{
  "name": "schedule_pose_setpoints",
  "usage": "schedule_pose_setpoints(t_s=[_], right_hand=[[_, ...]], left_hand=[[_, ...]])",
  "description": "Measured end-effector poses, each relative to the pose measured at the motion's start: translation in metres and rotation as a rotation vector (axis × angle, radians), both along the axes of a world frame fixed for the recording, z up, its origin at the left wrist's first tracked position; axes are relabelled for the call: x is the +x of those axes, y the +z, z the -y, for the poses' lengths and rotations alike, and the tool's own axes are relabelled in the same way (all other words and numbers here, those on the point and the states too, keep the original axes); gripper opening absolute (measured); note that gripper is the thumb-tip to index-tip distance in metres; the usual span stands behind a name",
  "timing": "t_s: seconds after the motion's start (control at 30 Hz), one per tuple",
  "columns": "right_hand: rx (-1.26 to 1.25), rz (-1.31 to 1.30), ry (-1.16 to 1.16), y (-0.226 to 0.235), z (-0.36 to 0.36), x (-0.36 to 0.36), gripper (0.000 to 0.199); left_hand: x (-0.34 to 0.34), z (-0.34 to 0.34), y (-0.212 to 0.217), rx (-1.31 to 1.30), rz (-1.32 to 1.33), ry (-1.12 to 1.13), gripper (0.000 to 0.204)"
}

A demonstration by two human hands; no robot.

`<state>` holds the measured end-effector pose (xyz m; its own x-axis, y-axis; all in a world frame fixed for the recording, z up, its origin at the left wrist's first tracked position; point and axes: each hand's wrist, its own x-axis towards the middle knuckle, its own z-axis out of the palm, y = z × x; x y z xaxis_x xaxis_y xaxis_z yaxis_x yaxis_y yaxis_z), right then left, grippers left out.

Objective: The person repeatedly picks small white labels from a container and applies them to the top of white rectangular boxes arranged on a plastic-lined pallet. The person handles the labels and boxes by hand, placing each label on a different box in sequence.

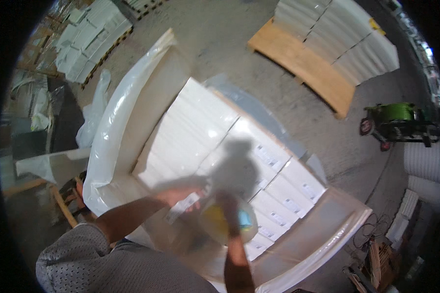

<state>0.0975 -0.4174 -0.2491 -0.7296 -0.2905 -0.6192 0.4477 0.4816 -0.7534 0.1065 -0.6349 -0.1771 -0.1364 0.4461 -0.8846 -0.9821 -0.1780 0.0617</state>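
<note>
My left hand (173, 195) is closed on a small white strip (185, 204) that looks like a paper label. My right hand (226, 202) is over a round, pale translucent thing (212, 229), with yellow and light blue showing on it. Blur hides the right fingers, and I cannot tell whether this round thing is a tub or a roll. Both hands are above a stack of white boxes (181, 136). Small printed labels (278, 217) show on several boxes at the right. Clear plastic film (115, 127) stands up around the stack.
A wooden pallet (298, 63) bears more white boxes (349, 39) at the far right. Beyond the film on the right stands a green-topped wheeled machine (396, 119). White stacks (90, 41) fill the far left. Wooden pieces (381, 259) lie at the lower right.
</note>
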Motion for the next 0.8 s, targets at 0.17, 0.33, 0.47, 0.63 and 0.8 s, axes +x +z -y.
schedule_pose_setpoints(t_s=[0.17, 0.33, 0.47, 0.63, 0.8], right_hand=[[-0.076, -0.145, 0.026, 0.090, 0.035, 0.066, 0.033], [-0.208, 0.009, -0.022, 0.142, 0.032, 0.094, 0.034], [-0.269, 0.048, -0.055, 0.175, 0.025, 0.118, 0.029], [-0.506, 0.203, -0.211, 0.196, 0.024, 0.151, 0.027], [-0.616, 0.091, -0.256, 0.210, 0.022, 0.186, 0.023]], left_hand=[[0.041, -0.005, 0.039, 0.324, -0.002, 0.138, 0.039], [0.071, -0.002, 0.072, 0.542, -0.010, 0.108, 0.042], [0.090, -0.004, 0.109, 0.389, 0.070, 0.023, 0.052], [0.122, -0.002, 0.148, 0.512, -0.048, -0.002, 0.058], [0.158, -0.004, 0.146, 0.439, -0.106, 0.073, 0.055]])
